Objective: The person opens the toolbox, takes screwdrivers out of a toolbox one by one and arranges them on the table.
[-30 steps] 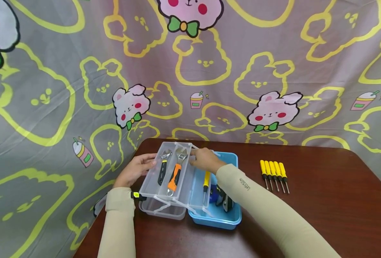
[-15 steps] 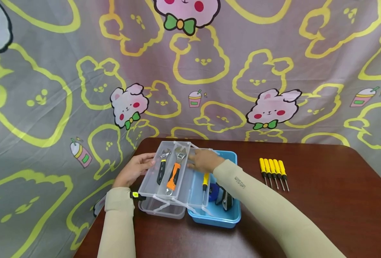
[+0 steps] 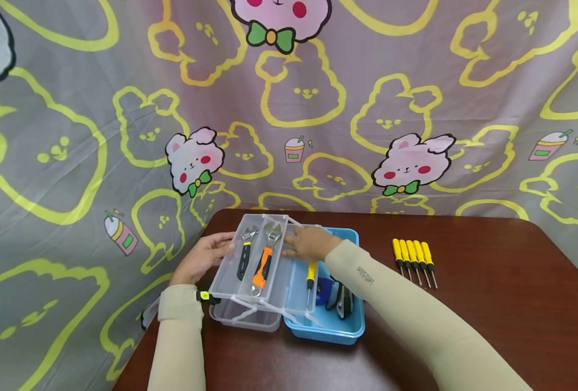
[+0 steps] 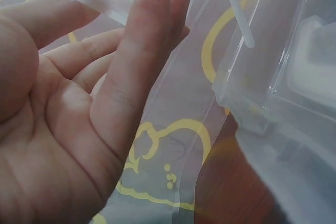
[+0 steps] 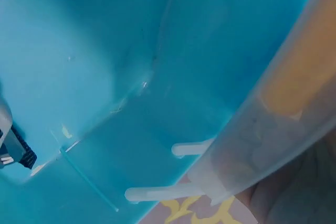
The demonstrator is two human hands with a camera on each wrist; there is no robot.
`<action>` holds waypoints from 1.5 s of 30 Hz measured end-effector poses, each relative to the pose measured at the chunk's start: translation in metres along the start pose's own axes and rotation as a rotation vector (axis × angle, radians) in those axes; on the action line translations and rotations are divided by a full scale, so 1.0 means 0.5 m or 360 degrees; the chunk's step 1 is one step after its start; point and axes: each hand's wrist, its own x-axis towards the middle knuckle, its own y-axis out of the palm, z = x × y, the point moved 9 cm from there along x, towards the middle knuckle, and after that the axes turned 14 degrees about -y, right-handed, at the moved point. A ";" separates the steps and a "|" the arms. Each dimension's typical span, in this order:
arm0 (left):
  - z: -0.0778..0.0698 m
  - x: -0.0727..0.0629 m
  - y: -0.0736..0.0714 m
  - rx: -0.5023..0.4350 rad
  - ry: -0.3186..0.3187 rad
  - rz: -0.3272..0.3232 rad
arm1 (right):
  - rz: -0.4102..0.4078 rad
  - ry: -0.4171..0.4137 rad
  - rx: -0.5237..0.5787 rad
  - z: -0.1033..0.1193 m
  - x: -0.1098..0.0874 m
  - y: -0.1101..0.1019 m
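Note:
A blue toolbox (image 3: 333, 335) stands with its clear tiered trays folded out leftward. My left hand (image 3: 202, 259) is at the left edge of the clear upper tray (image 3: 227, 271); in the left wrist view its fingers (image 4: 139, 51) are extended towards clear plastic. In that tray lie a black-handled adjustable wrench (image 3: 243, 262) and an orange-handled adjustable wrench (image 3: 262, 271). Over the far end of the lower tray (image 3: 280, 279), my right hand (image 3: 311, 243) has its fingertips near the upper tray's wall. A yellow-handled screwdriver (image 3: 311, 277) lies in that lower tray, partly beneath the hand.
Inside the toolbox are a blue round object (image 3: 324, 291) and a black-and-grey tool (image 3: 344, 301). A clear lid section (image 3: 255, 321) lies under the upper tray. Several yellow-handled screwdrivers (image 3: 413, 252) lie in a row on the brown table (image 3: 484, 315). Patterned cloth (image 3: 328, 136) hangs behind.
My right hand has shifted slightly within the lower tray, its fingers now more spread beside the upper tray's wall. The left hand and the tools keep their places; the view has drifted slightly.

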 end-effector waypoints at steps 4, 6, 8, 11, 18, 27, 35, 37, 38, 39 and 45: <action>0.000 -0.001 0.000 -0.0001 -0.0009 0.0001 | 0.0021 -0.0017 0.0062 0.001 -0.004 -0.002; 0.000 -0.002 -0.001 -0.0009 -0.0013 -0.0007 | 0.0013 -0.0039 0.0068 0.002 -0.006 -0.004; 0.000 -0.002 -0.002 -0.0011 -0.0018 -0.0012 | -0.0030 -0.0092 0.0037 0.007 -0.006 -0.010; 0.002 -0.001 -0.002 -0.0014 -0.0030 -0.0021 | -0.0144 -0.0182 -0.0021 0.015 -0.007 -0.021; -0.004 -0.001 0.000 -0.0021 -0.0015 -0.0002 | -0.0361 -0.0246 0.0024 0.018 -0.012 -0.036; -0.006 -0.001 -0.001 0.0004 -0.0021 -0.0016 | -0.0603 -0.0017 0.0273 -0.004 -0.021 -0.058; 0.002 -0.006 0.001 -0.0032 -0.0057 -0.0021 | -0.0638 0.0273 0.0220 -0.012 -0.002 -0.056; 0.002 -0.006 0.002 -0.0035 -0.0054 -0.0017 | -0.0636 0.0341 0.0267 -0.014 -0.002 -0.055; 0.002 -0.006 0.002 -0.0033 -0.0049 -0.0015 | -0.0640 0.0382 0.0321 -0.017 -0.003 -0.054; 0.001 -0.005 0.002 -0.0029 -0.0043 -0.0014 | -0.0642 0.0420 0.0381 -0.020 -0.004 -0.053; 0.001 -0.001 -0.002 -0.0021 -0.0025 -0.0009 | -0.0635 0.0573 0.0711 -0.034 -0.013 -0.046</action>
